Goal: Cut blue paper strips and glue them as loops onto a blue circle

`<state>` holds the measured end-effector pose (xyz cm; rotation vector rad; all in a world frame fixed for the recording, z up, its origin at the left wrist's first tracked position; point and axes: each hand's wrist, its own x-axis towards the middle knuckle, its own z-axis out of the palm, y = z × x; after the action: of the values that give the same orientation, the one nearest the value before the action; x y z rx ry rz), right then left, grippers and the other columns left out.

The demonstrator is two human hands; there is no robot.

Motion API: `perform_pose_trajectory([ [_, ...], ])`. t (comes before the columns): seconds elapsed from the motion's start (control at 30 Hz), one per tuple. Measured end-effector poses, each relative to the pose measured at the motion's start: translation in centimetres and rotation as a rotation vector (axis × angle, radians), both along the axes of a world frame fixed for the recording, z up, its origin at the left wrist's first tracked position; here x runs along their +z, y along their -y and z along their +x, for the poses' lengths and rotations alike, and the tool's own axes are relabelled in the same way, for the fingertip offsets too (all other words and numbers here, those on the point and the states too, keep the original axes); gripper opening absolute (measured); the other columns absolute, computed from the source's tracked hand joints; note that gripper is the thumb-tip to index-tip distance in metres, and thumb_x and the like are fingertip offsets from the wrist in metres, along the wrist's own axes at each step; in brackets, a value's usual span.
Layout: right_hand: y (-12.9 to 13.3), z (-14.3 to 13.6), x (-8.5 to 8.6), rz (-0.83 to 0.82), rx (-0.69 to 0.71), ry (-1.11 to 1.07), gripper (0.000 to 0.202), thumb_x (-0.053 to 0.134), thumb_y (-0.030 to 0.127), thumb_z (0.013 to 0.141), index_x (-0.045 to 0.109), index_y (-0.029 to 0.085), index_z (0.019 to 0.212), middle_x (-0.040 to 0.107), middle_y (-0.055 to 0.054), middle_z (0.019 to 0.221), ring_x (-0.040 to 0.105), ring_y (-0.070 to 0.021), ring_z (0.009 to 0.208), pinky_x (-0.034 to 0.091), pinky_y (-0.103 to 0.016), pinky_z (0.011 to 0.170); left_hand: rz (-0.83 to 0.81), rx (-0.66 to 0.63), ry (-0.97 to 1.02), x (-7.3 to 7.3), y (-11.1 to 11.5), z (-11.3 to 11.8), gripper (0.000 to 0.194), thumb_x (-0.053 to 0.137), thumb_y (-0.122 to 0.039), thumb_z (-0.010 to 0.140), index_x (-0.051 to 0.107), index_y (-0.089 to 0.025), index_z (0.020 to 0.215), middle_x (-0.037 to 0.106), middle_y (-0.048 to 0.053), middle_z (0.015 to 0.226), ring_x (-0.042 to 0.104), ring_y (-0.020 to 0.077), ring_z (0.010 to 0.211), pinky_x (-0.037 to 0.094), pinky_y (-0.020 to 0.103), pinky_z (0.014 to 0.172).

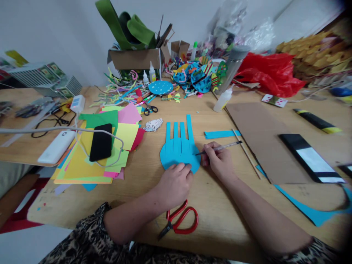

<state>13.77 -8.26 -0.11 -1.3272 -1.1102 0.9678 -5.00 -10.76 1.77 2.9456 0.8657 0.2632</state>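
Note:
A blue paper disc (pixel 180 146) with several upright strips at its far side lies on the wooden table. My left hand (pixel 176 183) presses its lower edge, fingers curled close together with the tips on the paper; the thumb is mostly hidden. At the disc's right edge, my right hand (pixel 218 159) pinches a slim pen (pixel 227 146), its tip over the paper. Below my left hand are red-handled scissors (pixel 181 222), their loops spread. To the right of the strips lies a separate blue paper strip (pixel 221 134), with a thin wooden stick (pixel 249 157) across its end.
Coloured paper sheets (pixel 128 132) under a black phone (pixel 101 142) lie left, crossed by a white cable. Brown cardboard (pixel 255 128) carries another phone (pixel 308 157) at right. A glue bottle (pixel 224 99), small black scissors (pixel 150 108) and paper crafts (pixel 161 87) stand farther back.

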Motion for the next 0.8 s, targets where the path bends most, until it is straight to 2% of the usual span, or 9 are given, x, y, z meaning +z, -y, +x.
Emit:
perform_pose_trajectory([
  [0.2, -0.34, 0.12, -0.16, -0.007, -0.007, 0.119, 0.039, 0.056, 0.053, 0.086, 0.052, 0.021, 0.064, 0.049, 0.004, 0.045, 0.041, -0.0087, 0.033, 0.028, -0.023, 0.032, 0.024, -0.021, -0.025, 0.14, -0.01, 0.07, 0.020, 0.048, -0.015, 0.088, 0.063, -0.010, 0.100, 0.058, 0.013, 0.131, 0.054, 0.0255, 0.101, 0.047, 0.040, 0.078],
  [0.4, -0.51, 0.29, -0.36, -0.002, -0.002, 0.199, 0.042, 0.054, 0.054, 0.087, 0.051, 0.021, 0.062, 0.049, 0.003, 0.046, 0.042, -0.0093, 0.036, 0.030, -0.024, 0.035, 0.009, -0.031, -0.064, 0.47, -0.15, 0.09, 0.021, 0.046, -0.015, 0.088, 0.062, -0.011, 0.101, 0.054, 0.013, 0.137, 0.054, 0.0251, 0.102, 0.047, 0.040, 0.078],
  [0.8, -0.57, 0.29, -0.57, -0.045, 0.020, 0.170, 0.043, 0.054, 0.059, 0.085, 0.050, 0.021, 0.065, 0.048, 0.004, 0.046, 0.041, -0.0085, 0.035, 0.029, -0.023, 0.035, -0.018, -0.029, -0.109, 0.72, -0.13, 0.15, 0.021, 0.045, -0.016, 0.089, 0.060, -0.011, 0.103, 0.052, 0.013, 0.139, 0.052, 0.0261, 0.106, 0.046, 0.040, 0.079],
])
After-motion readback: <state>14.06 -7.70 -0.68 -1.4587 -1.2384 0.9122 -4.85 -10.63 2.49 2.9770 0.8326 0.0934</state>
